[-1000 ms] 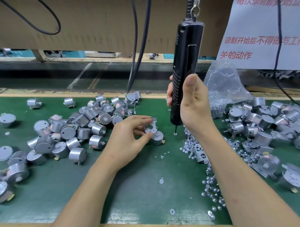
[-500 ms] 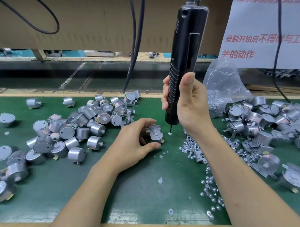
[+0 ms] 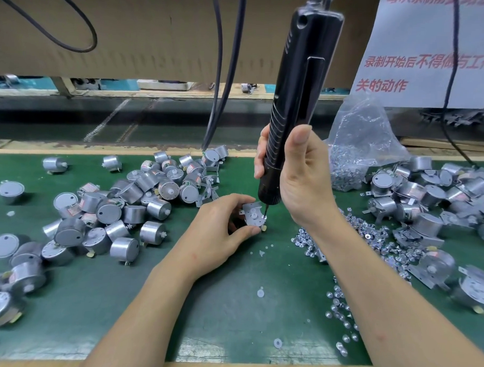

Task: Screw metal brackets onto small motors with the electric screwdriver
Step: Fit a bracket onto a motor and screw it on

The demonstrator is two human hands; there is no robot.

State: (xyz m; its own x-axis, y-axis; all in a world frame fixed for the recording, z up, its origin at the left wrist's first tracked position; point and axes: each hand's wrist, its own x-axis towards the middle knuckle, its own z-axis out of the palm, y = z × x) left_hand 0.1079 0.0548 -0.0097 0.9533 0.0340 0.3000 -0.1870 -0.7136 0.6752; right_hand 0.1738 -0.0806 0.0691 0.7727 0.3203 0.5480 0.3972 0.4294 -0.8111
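The left hand (image 3: 220,226) rested on the green table (image 3: 231,306), about in the middle between the left and the right edge and somewhat nearer to the far edge. Its thumb and curled fingers pinched a small motor (image 3: 257,223), and a metal bracket (image 3: 252,212) lay flat on top of this motor. Most of the motor was hidden under the bracket and the fingers.

The right hand (image 3: 301,182) was wrapped around the lower part of the black electric screwdriver (image 3: 298,103), the thumb pointing up along the body. The tool stood almost upright, leaning a little to the right at the top. Its thin bit touched the right side of the bracket, at a screw.

A heap of bare motors (image 3: 124,206) covered the left part of the table. Motors with brackets (image 3: 427,195) lay near the right edge. Loose screws (image 3: 343,241) were scattered just beside the right forearm, and a clear bag of screws (image 3: 357,149) stood at the far edge.
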